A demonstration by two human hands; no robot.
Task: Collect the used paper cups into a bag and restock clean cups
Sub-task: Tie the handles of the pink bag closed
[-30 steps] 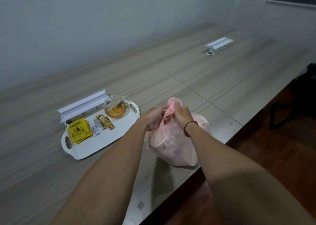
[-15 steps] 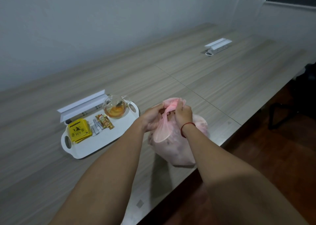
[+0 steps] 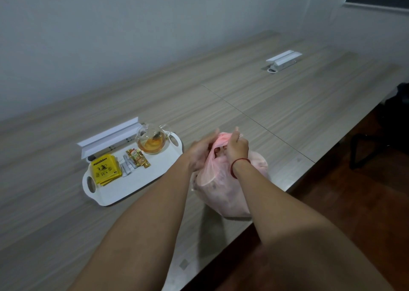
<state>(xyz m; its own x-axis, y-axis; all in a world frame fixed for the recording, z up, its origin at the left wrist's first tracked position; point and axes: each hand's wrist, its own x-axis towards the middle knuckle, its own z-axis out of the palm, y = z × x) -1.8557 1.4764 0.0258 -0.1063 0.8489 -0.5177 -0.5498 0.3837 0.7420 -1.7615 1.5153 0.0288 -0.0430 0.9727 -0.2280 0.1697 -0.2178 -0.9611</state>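
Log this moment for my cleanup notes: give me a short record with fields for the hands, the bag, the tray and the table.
left hand: grip on the bag's top
right hand: grip on the bag's top
bag: pink, thin plastic, bulging, standing near the table edge
tray: white, left of the bag; holds a glass teapot with amber liquid, yellow packets, small sachets
table: long, wood grain
clean cups: none visible

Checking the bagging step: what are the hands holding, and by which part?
Both the left hand and right hand grip the pink plastic bag by its gathered top handles; its body rests on the table.
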